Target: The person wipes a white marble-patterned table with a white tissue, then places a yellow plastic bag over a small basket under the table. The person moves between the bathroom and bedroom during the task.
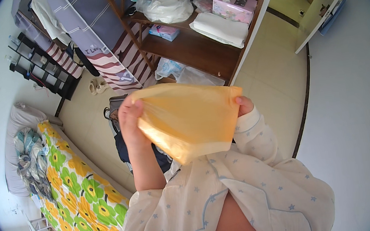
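Note:
A thin, translucent orange-yellow plastic bag is stretched in front of my chest. My left hand grips its left edge, with the thumb pressed on the film. At the upper right corner, my right hand pinches the bag, its palm partly hidden behind the plastic and the sleeve cuff. Below and behind the bag, dark clothing and part of what looks like an open suitcase show on the floor, mostly hidden by my left arm and the bag.
Ahead stands a brown wooden shelf unit with plastic bags, a pink box and a folded white cloth. A bed with a flowered sheet lies at left. Beige shoes stand near a fabric wardrobe. A doorway is at upper right.

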Motion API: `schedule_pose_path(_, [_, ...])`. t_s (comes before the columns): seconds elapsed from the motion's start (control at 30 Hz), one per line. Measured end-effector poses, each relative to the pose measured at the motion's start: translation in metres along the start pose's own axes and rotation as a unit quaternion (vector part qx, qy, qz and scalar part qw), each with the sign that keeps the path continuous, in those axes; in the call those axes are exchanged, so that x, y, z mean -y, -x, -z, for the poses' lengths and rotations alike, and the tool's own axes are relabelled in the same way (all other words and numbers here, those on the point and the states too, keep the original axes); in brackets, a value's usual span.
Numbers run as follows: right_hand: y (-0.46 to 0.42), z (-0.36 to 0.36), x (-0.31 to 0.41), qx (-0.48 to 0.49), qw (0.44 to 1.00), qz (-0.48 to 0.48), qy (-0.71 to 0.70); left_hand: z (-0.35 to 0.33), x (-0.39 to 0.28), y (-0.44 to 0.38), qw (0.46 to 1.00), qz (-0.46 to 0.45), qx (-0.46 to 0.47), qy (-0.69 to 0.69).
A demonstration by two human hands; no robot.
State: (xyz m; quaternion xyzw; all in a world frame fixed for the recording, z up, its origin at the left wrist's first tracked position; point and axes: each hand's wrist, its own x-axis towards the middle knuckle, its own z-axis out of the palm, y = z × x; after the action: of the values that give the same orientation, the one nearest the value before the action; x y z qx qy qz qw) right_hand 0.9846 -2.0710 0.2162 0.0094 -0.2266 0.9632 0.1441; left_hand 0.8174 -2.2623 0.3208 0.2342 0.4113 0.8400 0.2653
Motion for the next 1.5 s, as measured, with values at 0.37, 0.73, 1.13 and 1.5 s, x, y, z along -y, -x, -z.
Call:
schedule_pose_path(0.37, [0.006, -0.022, 0.016, -0.063, 0.995, -0.052, 0.050, 0.046, -0.036, 0.000, 0.971, 0.002, -0.227, 0.074])
schedule_pose_path(0.73, [0.014, -0.030, 0.037, -0.031, 0.995, -0.008, 0.096, 0.098, -0.033, -0.005, 0.973, -0.005, -0.182, 0.138])
schedule_pose_path(1.13, [0.026, -0.027, 0.042, -0.127, 0.983, 0.008, 0.130, 0.128, -0.031, -0.016, 0.968, 0.039, -0.222, 0.113])
schedule_pose_path(1.5, [0.028, -0.024, 0.054, -0.075, 0.996, -0.035, 0.039, 0.152, -0.048, -0.005, 0.932, -0.079, -0.353, 0.038])
